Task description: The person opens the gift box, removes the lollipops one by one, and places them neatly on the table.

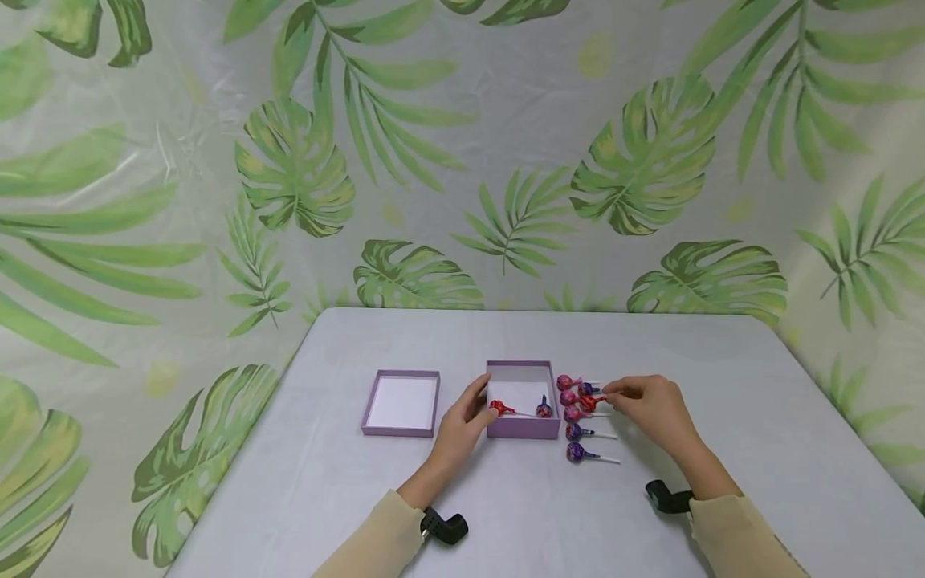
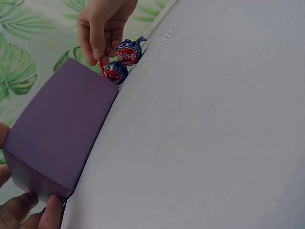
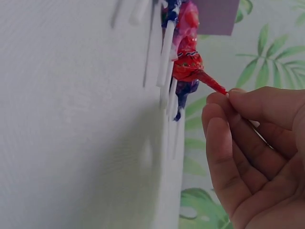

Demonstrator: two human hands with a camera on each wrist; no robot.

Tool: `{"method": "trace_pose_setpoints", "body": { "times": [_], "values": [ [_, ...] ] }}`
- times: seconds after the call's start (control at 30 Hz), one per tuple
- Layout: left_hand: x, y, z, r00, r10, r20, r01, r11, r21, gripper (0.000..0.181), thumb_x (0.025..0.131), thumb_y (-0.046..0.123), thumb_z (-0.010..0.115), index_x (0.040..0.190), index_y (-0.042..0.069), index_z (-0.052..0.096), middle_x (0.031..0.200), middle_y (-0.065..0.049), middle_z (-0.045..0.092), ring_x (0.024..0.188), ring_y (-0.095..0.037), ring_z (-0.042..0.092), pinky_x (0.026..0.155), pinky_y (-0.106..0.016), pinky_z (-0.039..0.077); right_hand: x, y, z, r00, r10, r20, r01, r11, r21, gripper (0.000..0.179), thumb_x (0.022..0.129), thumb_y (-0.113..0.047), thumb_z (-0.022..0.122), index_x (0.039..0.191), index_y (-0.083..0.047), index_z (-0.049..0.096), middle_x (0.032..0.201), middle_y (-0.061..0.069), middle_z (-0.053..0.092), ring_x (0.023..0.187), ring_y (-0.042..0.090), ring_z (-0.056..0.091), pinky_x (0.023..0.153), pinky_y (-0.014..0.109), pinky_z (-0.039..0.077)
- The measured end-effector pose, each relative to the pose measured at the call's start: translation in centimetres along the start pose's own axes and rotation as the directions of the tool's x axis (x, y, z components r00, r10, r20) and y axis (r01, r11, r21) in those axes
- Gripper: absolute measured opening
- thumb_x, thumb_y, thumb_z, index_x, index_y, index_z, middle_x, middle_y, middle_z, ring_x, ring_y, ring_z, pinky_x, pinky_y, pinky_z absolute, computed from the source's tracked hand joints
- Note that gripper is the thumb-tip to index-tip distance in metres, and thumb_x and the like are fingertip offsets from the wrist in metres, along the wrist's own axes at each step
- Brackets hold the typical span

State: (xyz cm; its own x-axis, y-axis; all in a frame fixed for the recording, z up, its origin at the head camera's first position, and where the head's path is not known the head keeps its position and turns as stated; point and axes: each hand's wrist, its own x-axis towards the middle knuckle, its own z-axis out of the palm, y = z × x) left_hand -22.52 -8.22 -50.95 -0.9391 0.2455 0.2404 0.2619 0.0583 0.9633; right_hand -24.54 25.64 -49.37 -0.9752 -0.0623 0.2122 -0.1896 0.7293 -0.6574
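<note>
The red lollipop (image 1: 588, 403) tilts just right of the purple box (image 1: 523, 429), close among pink lollipops (image 1: 568, 397) and purple lollipops (image 1: 575, 432), well in from the table's (image 1: 520, 506) right edge. Its head points toward the left edge, long axis roughly along the far edge, tail end raised. The right hand (image 1: 656, 411) pinches the wrapper tail with thumb and forefinger; such a slight hold might slip, and crowding could send neighbours rolling. The left hand (image 1: 461, 429) grips the box's left side; nearer the left edge lies the lid (image 1: 401, 403)
</note>
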Motion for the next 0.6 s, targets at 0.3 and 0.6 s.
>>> {"method": "trace_pose_setpoints", "body": {
  "times": [0.3,0.6],
  "values": [
    [0.0,0.2,-0.1,1.0,-0.002,0.02,0.002,1.0,0.014,0.058,0.1,0.004,0.058,0.155,0.008,0.039,0.159,-0.014,0.036,0.14,-0.041,0.04,0.114,-0.047,0.036,0.1,1.1,-0.1,0.996,0.081,0.039,-0.082,0.996,0.038,0.017,0.094,-0.021,0.073,0.107,-0.013,0.079,0.098,0.004,0.075,0.085,0.017,0.067,0.067,0.03,0.054],
    [0.0,0.0,-0.1,1.0,0.0,0.016,0.0,1.0,0.004,0.059,0.099,0.005,0.058,0.155,0.005,0.038,0.158,-0.017,0.036,0.14,-0.042,0.04,0.113,-0.048,0.036,0.5,2.7,0.0,0.988,0.113,0.103,-0.118,0.992,0.044,0.015,0.094,-0.017,0.071,0.106,-0.013,0.078,0.104,0.008,0.073,0.081,0.021,0.059,0.059,0.031,0.053]
  ]
}}
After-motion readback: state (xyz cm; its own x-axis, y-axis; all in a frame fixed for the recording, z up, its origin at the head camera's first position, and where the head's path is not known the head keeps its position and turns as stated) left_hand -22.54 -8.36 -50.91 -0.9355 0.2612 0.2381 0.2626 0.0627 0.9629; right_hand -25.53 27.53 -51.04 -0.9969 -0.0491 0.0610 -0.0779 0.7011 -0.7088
